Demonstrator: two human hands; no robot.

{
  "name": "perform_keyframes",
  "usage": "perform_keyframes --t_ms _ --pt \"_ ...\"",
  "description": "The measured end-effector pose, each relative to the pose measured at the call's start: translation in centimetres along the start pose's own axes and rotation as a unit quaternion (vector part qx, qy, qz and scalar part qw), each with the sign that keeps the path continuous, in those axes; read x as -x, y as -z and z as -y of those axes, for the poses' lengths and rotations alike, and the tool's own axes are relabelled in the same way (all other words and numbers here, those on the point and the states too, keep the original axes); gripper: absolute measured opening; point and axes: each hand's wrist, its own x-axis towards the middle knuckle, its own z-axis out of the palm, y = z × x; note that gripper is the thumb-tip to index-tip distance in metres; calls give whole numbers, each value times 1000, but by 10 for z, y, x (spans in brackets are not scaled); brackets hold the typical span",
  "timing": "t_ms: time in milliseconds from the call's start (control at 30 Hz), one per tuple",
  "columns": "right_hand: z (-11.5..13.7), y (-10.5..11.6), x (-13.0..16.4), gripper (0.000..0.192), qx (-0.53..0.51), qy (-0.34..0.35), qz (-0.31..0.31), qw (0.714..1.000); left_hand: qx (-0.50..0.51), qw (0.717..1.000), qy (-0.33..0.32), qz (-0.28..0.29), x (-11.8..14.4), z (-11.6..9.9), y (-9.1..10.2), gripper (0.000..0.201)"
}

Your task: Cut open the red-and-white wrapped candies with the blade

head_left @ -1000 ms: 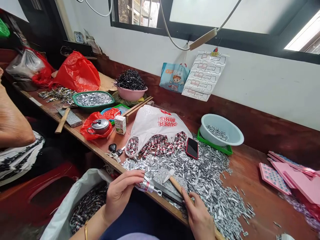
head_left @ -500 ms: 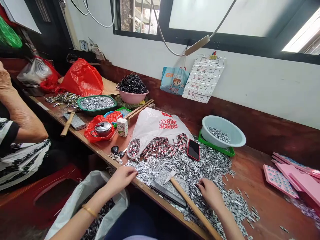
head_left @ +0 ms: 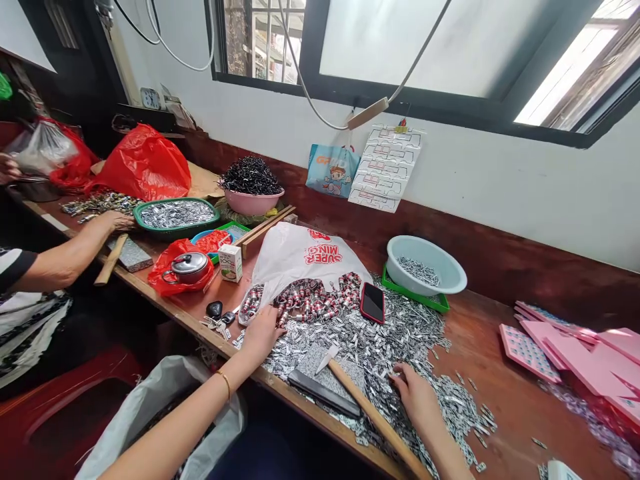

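"Entry one?"
"Red-and-silver cylindrical pieces (head_left: 311, 301), heaped at the mouth of the white plastic bag (head_left: 295, 257). Left hand (head_left: 263, 333) at their near edge; fingertips partly hidden, cannot tell whether it holds any."
"Entry two?"
"Silver metal tabs (head_left: 400, 343), loose pile. Right hand (head_left: 413, 390) among them, fingers narrowly curled, contents unclear."
"Risks?"
"Tangled pieces might drag neighbours out. A sweeping right forearm could knock the wooden-handled hammer (head_left: 373, 412) or push tabs over the desk (head_left: 480, 327) edge."

Hammer (head_left: 371, 408) cut off by bottom edge, grip of left hand (head_left: 261, 335) among red-banded parts (head_left: 311, 301) unclear
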Motion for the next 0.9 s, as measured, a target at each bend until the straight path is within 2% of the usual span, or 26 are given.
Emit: perform_keyframes --t_ms 67,200,367,500,633,700,767,867,900 --pt "3 2 -1 21 5 2 0 1000 -10 1000 11 -13 4 1 1 2" --pt "10 6 -6 28 -17 27 -40 999 -19 999 11 -28 2 3 3 13" --pt "22 9 -1 30 -68 43 -66 995 -31 998 30 -44 -10 7 2 10" --pt "47 16 10 27 -132 79 -92 984 -10 996 48 -73 -18 15 5 13" --pt "84 23 16 24 -233 102 -117 960 17 990 70 -122 -14 18 15 22" --pt "108 20 14 21 -283 129 -113 944 37 992 34 -117 -7 9 14 21" --pt "134 11 10 17 -310 177 -103 929 60 993 -39 -92 4 -6 8 17" --pt "163 -12 5 16 -289 238 -94 923 94 981 -158 -64 25 -28 -7 20" --pt "168 -22 5 17 -272 252 -94 924 114 975 -178 -63 32 -32 -12 23"
